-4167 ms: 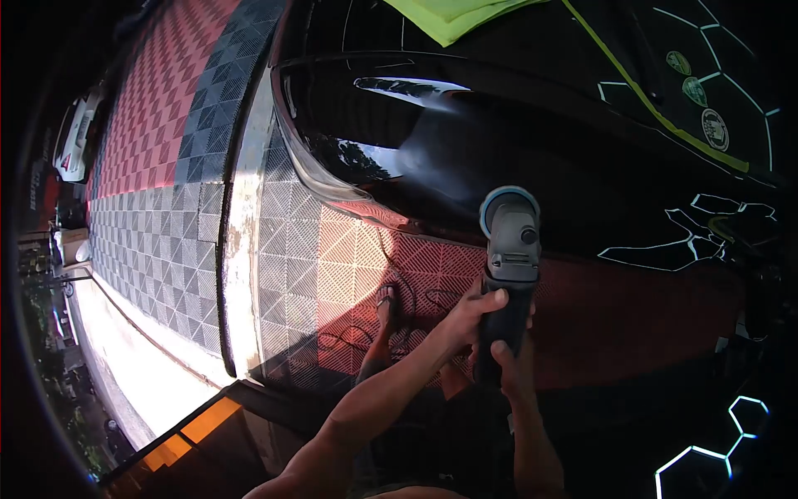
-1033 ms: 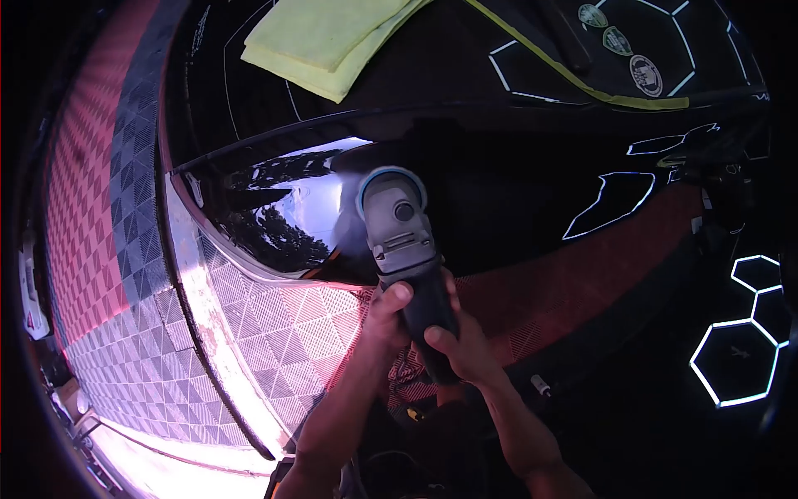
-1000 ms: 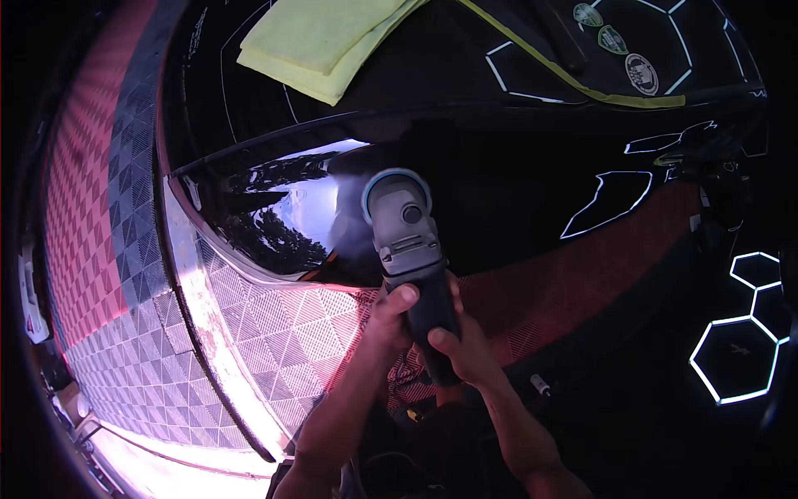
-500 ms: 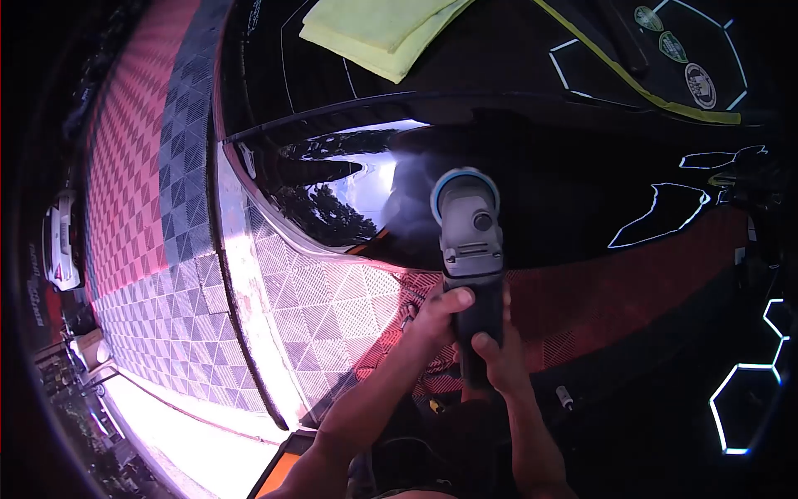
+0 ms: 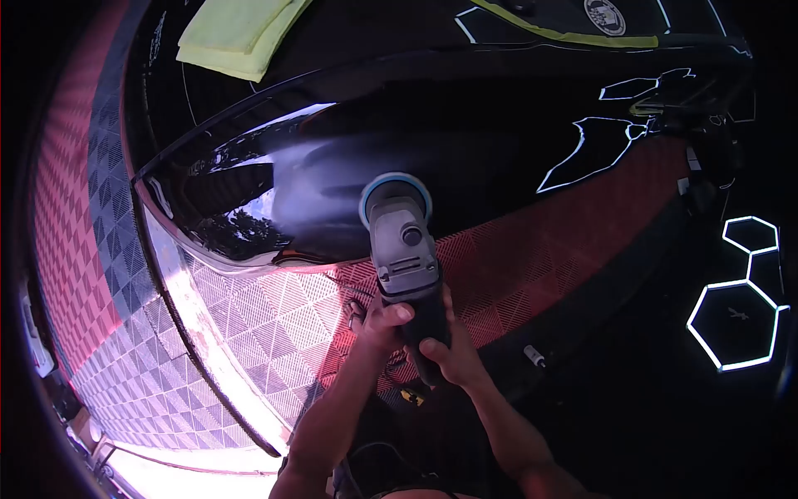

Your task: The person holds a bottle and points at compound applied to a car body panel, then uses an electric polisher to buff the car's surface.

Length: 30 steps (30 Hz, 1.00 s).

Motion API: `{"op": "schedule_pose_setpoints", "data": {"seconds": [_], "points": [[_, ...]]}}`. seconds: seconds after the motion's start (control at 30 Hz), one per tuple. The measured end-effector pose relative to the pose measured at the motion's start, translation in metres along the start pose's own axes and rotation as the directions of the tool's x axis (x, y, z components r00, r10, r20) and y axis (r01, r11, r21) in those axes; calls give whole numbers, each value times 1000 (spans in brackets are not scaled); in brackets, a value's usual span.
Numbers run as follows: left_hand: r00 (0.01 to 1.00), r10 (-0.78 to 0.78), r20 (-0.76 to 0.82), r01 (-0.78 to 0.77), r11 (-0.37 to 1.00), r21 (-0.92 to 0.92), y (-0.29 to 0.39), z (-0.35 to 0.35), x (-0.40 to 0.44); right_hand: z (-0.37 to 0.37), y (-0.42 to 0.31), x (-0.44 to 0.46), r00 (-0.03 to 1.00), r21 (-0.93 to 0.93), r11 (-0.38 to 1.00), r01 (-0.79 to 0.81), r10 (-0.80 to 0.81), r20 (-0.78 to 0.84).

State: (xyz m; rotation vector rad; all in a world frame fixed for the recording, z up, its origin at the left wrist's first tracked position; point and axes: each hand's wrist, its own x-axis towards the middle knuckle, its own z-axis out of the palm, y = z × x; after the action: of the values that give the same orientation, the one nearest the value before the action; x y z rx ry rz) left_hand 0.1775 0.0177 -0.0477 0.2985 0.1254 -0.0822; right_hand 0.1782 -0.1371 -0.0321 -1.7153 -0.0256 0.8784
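A grey and black car polisher point(image 5: 403, 241) with a blue-edged round pad point(image 5: 366, 200) rests against a glossy black car panel point(image 5: 490, 158). My left hand point(image 5: 384, 324) wraps around the left side of its black body, thumb on top. On the other side, my right hand point(image 5: 451, 353) grips the rear of the body, its thumb also on top. The pad's face is hidden against the panel. Hazy smears show on the paint left of the pad, beside bright reflections.
A folded yellow-green towel point(image 5: 237, 37) lies on the car above. Yellow edging point(image 5: 565, 35) crosses near the top. Red and grey tiles point(image 5: 515, 266) cover the floor, where a small white bottle point(image 5: 534, 356) and a yellow-black item point(image 5: 411, 397) lie. A cord runs near my body.
My view has swung right, so the car and towel appear farther left. Both hands keep hold of the polisher, which now sits more to the right along the panel, away from the bright reflection.
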Motion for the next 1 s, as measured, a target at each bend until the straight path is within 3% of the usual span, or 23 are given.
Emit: {"op": "schedule_pose_setpoints", "data": {"seconds": [0.03,0.07,0.13,0.27,0.33,0.43,0.63,0.8,0.83,0.9,1.0], "points": [[1000,-12,7,12,1000,-5,-9,3,4,-8,2,-4,996,171,981,-90,87,23],[998,-60,-23,62,997,50,-19,7,9,-20,2,-9,996,173,981,-88,88,11],[990,-112,-82,125,976,180,-35,13,18,-44,-1,-15,973,332,922,-198,143,183],[989,-112,-94,124,983,133,-47,25,23,-54,5,-15,989,344,934,-100,55,138],[985,-125,-117,145,973,179,-53,30,34,-55,14,-7,1000,335,942,-3,-4,22],[980,-126,-153,166,944,284,-57,40,52,-72,0,-2,994,461,886,-53,2,110],[986,-78,-146,98,985,139,-48,57,70,-90,-23,11,978,430,902,22,-108,176],[988,-21,-154,56,973,225,-36,60,82,-92,-63,23,972,407,912,-46,-53,229],[988,-24,-154,58,974,220,-34,57,77,-88,-67,25,968,330,941,-75,-11,250],[983,113,-144,-96,988,121,-30,46,68,-83,-68,28,970,250,964,-90,28,243],[986,111,-124,-95,987,130,-33,39,58,-75,-35,29,980,97,992,76,-92,176]]}}
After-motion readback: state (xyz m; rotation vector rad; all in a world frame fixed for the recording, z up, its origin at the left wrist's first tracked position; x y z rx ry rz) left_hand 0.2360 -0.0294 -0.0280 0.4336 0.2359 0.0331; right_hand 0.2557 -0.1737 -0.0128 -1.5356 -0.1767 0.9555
